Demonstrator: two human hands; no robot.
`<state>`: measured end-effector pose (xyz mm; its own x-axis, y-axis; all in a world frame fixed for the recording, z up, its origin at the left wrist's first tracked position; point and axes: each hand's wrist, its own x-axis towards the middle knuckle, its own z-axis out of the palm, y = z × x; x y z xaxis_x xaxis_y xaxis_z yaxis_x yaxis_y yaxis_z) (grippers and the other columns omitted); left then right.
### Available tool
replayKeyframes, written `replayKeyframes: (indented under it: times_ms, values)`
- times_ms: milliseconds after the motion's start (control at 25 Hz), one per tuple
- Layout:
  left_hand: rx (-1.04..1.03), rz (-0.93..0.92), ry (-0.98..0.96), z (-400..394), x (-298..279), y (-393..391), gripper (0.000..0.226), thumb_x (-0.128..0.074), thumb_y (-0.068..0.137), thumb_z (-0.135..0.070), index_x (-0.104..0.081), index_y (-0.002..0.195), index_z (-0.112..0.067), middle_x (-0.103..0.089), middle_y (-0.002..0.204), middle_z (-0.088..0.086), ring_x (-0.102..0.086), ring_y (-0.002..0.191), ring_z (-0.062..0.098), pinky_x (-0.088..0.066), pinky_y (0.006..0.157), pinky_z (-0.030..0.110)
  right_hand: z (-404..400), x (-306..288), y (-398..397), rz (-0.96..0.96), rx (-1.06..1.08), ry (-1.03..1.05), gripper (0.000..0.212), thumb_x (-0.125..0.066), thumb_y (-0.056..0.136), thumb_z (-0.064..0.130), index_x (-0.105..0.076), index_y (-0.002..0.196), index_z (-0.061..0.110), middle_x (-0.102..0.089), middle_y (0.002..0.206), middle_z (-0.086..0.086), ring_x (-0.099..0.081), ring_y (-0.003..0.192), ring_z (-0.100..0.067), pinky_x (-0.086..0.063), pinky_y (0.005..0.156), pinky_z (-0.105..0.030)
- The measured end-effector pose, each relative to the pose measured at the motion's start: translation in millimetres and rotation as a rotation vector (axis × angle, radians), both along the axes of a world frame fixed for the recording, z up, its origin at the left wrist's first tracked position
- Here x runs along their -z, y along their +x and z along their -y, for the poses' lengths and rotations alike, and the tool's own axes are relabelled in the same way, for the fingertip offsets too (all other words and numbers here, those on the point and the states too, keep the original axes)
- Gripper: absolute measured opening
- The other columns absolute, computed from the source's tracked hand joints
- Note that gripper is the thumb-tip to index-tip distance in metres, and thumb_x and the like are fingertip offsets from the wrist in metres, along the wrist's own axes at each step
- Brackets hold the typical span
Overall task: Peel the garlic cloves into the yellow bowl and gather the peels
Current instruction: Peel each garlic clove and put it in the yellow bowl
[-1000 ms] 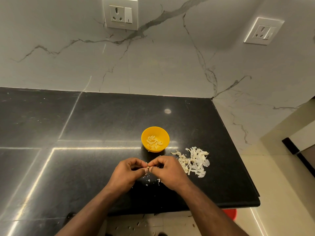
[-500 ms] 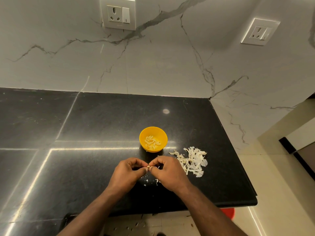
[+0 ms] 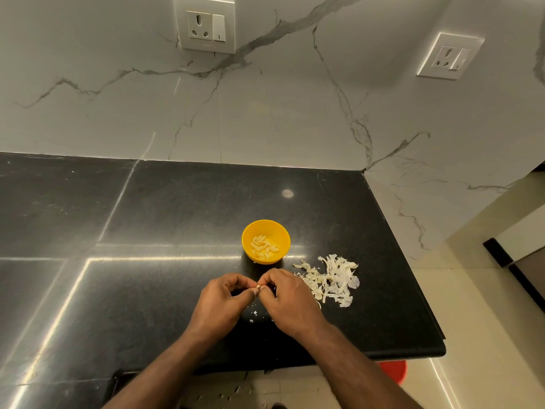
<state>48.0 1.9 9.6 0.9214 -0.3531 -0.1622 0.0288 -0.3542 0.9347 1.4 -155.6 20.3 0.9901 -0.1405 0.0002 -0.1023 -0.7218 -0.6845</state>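
Observation:
A small yellow bowl (image 3: 280, 231) stands on the black counter with several peeled garlic cloves (image 3: 264, 247) inside. Just in front of it my left hand (image 3: 219, 302) and my right hand (image 3: 290, 302) meet fingertip to fingertip, both pinching one small garlic clove (image 3: 258, 288) between them. A loose heap of white garlic peels (image 3: 331, 280) lies to the right of my right hand. A few tiny peel bits (image 3: 254, 315) lie on the counter under my hands.
The black stone counter (image 3: 147, 290) ends at a front edge near my forearms and at a right edge past the peels. A marble wall with two sockets rises behind. Peel scraps lie on the floor (image 3: 236, 391), and something red (image 3: 395, 371) shows below the counter.
My hands stay together on the clove with only small finger movement. The view has shifted slightly; the bowl and the peel heap lie as before.

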Motion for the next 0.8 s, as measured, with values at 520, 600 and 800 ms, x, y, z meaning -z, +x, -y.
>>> replayKeyframes:
  times_ms: [520, 600, 800]
  values:
    - [-0.030, -0.340, -0.283, 2.5, -3.1, 1.8, 0.006, -0.071, 0.090, -0.009, -0.076, 0.090, -0.007, -0.070, 0.073, 0.006, -0.058, 0.066, 0.015, -0.047, 0.060, 0.026, 0.2, 5.7, -4.5, 0.141, 0.011, 0.012, 0.011, -0.055, 0.094, 0.034, -0.063, 0.092, 0.026, -0.058, 0.089, 0.012, -0.054, 0.079, -0.009, -0.046, 0.066, -0.029]
    - [-0.042, -0.457, -0.364, 2.4, -3.4, 2.4, 0.008, -0.069, 0.090, -0.006, -0.075, 0.093, -0.003, -0.068, 0.077, 0.012, -0.057, 0.067, 0.017, -0.047, 0.061, 0.028, -0.3, 6.7, -5.1, 0.173, 0.002, -0.021, 0.014, -0.052, 0.094, 0.036, -0.063, 0.095, 0.027, -0.057, 0.091, 0.013, -0.055, 0.079, -0.009, -0.047, 0.066, -0.030]
    - [-0.069, -0.683, -0.499, 3.4, -9.3, 2.1, 0.012, -0.061, 0.092, 0.001, -0.072, 0.096, 0.001, -0.068, 0.079, 0.012, -0.060, 0.069, 0.016, -0.048, 0.062, 0.025, -1.5, 6.6, -6.1, 0.208, -0.011, -0.014, 0.013, -0.053, 0.095, 0.031, -0.065, 0.098, 0.026, -0.059, 0.095, 0.014, -0.055, 0.083, -0.005, -0.048, 0.069, -0.026]
